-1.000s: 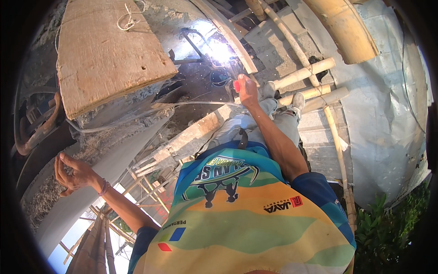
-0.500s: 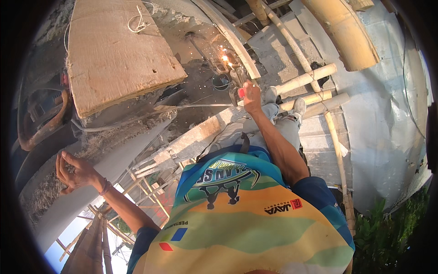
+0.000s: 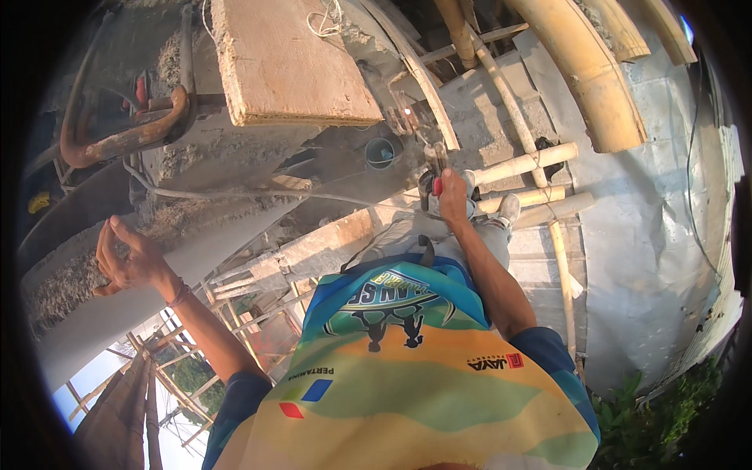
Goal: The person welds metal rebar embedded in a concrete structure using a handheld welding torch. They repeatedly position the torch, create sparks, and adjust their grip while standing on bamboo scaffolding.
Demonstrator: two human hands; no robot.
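My right hand is closed round the handle of a welding electrode holder, which has a red part by the thumb. Beyond its jaws, a small bright glow shows among thin metal bars near the concrete. Haze blurs the exact contact there. My left hand is empty, fingers loosely bent and apart, by the rough edge of a concrete beam. I cannot tell whether it touches the concrete. A grey cable runs across the beam toward the holder.
A plywood board with a wire loop lies ahead. A bucket stands left of the holder. Bent rusty bars stick out at far left. Bamboo poles and metal sheeting lie right. My feet are beside lashed bamboo.
The bright spray of sparks has died down to a small glow. The view has shifted, so the board and bent bars sit farther right. My right hand still grips the electrode holder.
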